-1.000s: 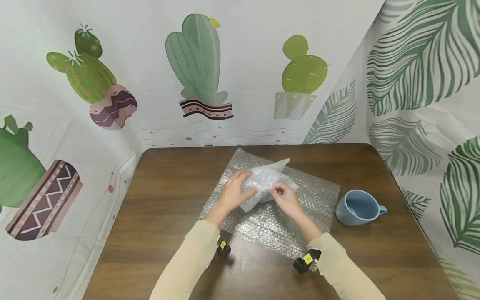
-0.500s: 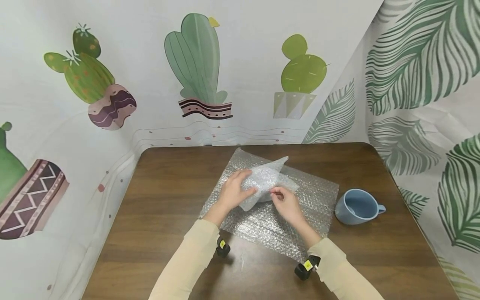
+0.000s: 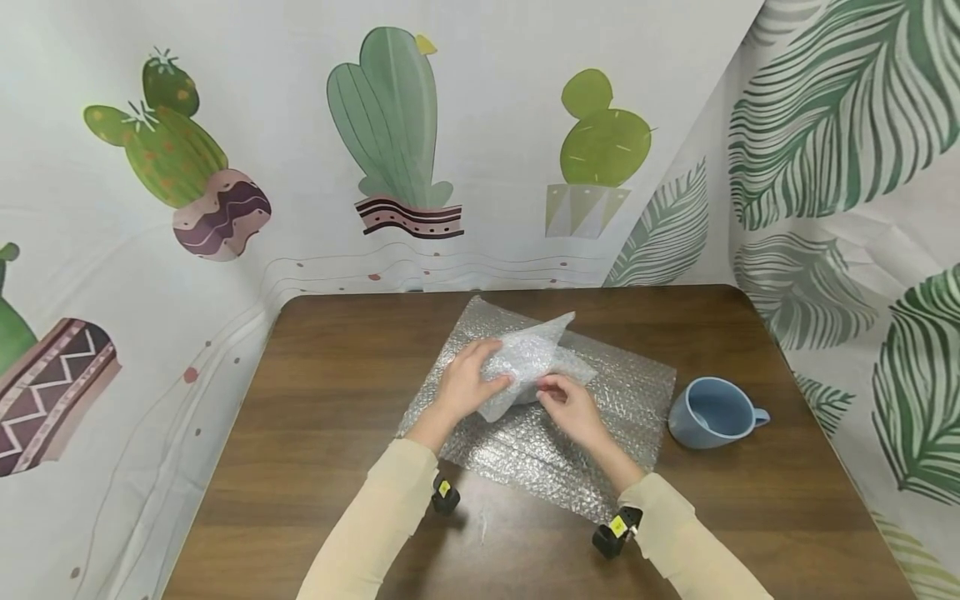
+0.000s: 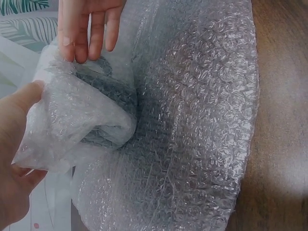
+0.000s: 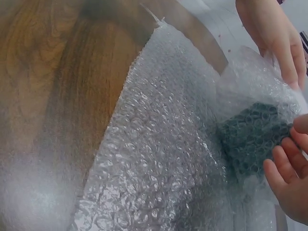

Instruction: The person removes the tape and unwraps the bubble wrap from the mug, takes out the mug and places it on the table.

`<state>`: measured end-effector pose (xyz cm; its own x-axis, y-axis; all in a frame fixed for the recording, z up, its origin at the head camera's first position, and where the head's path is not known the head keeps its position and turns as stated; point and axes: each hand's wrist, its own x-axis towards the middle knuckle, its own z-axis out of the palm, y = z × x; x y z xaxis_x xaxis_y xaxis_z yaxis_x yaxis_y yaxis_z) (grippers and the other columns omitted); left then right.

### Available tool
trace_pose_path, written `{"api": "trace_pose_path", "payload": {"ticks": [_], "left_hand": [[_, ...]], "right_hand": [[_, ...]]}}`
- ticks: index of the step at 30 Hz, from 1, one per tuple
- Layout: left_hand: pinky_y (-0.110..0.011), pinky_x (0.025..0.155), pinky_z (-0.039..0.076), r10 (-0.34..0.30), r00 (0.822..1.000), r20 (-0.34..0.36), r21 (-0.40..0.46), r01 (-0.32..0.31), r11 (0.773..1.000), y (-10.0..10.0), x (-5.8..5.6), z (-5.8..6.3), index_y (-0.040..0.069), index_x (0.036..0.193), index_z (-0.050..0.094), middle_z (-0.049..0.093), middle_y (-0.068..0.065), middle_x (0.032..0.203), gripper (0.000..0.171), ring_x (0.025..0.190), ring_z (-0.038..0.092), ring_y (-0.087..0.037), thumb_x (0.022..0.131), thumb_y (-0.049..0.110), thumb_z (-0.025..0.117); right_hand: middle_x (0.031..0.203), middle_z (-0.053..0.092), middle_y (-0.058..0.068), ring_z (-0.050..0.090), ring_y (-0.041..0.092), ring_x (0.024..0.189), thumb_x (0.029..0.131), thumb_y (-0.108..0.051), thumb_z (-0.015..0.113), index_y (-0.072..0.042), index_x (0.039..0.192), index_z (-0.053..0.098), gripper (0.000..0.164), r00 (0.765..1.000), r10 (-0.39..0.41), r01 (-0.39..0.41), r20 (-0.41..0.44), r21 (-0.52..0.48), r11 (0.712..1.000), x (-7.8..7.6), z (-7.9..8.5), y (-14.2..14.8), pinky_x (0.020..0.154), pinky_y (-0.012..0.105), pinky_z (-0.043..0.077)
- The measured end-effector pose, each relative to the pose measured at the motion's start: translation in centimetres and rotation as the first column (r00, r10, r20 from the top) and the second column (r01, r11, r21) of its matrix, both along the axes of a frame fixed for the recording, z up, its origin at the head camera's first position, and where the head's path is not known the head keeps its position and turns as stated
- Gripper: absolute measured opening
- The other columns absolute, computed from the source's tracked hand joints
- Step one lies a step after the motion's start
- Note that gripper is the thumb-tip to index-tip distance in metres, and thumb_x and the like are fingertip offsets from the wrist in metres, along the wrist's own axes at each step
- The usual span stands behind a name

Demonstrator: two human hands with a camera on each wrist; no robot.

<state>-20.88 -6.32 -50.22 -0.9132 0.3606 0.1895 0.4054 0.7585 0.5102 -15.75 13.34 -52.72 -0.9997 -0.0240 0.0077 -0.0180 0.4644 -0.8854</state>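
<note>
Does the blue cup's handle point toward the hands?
No, the handle of the blue cup points right, away from the left hand and the right hand.

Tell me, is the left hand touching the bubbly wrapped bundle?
Touching. The left wrist view shows it: the thumb of the left hand lies on the wrapped bundle, with no gap between them.

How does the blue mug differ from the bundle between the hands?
The blue mug is bare; the bundle is wrapped, dark contents showing through. The blue mug stands upright, untouched, on the table; the left hand grips the bundle over a bubble-wrap sheet.
</note>
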Motion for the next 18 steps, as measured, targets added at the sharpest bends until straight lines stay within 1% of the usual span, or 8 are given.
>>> {"api": "trace_pose_path", "payload": {"ticks": [4,8,11,15,18], "left_hand": [[-0.04,0.101,0.04,-0.004,1.0,-0.008,0.016,0.005,1.0,0.0,0.1,0.1,0.013,0.128,0.052,0.051,-0.003,0.133,0.061,0.123,0.047,-0.021,0.077,0.04,0.071],[-0.041,0.1,0.041,-0.004,1.0,-0.017,0.017,0.005,1.0,-0.1,0.2,0.1,0.012,0.128,0.052,0.051,-0.004,0.132,0.061,0.123,0.047,-0.022,0.077,0.039,0.071],[-0.041,0.1,0.041,-0.004,1.0,-0.018,0.018,0.004,1.0,-0.1,0.2,0.2,0.011,0.128,0.052,0.051,-0.004,0.132,0.061,0.123,0.047,-0.022,0.077,0.039,0.071],[-0.041,0.1,0.041,-0.005,1.0,-0.022,0.022,0.006,1.0,0.0,0.2,0.2,0.012,0.128,0.052,0.051,-0.004,0.133,0.06,0.123,0.047,-0.022,0.077,0.039,0.071],[-0.04,0.099,0.041,-0.004,1.0,-0.031,0.017,0.004,1.0,0.1,0.2,0.2,0.012,0.128,0.052,0.051,-0.004,0.132,0.06,0.123,0.047,-0.022,0.077,0.039,0.071]], "right_hand": [[0.108,0.061,0.01,0.061,0.025,0.099,0.087,-0.013,0.061,-0.003,0.104,0.063,0.02,0.999,-0.021,0.021,0.034,0.02,1.0,0.0,0.3,-0.3,0.088,0.035,0.051],[0.108,0.059,0.011,0.06,0.025,0.101,0.088,-0.016,0.061,-0.002,0.103,0.062,0.021,0.997,-0.026,0.026,0.066,-0.002,1.0,0.0,0.4,-0.6,0.088,0.034,0.051],[0.106,0.06,0.011,0.061,0.025,0.099,0.087,-0.018,0.063,-0.002,0.1,0.063,0.02,0.996,-0.064,0.063,0.061,0.004,0.998,-0.1,0.4,-0.9,0.086,0.034,0.052],[0.099,0.063,0.011,0.061,0.025,0.094,0.085,-0.019,0.065,-0.003,0.094,0.065,0.018,0.99,-0.135,0.133,0.042,0.035,0.99,-0.3,0.4,-1.3,0.083,0.036,0.052],[0.096,0.064,0.011,0.061,0.025,0.091,0.084,-0.019,0.065,-0.003,0.089,0.066,0.017,0.987,-0.16,0.159,0.027,0.049,0.986,-0.3,0.5,-1.5,0.082,0.037,0.051]]}}
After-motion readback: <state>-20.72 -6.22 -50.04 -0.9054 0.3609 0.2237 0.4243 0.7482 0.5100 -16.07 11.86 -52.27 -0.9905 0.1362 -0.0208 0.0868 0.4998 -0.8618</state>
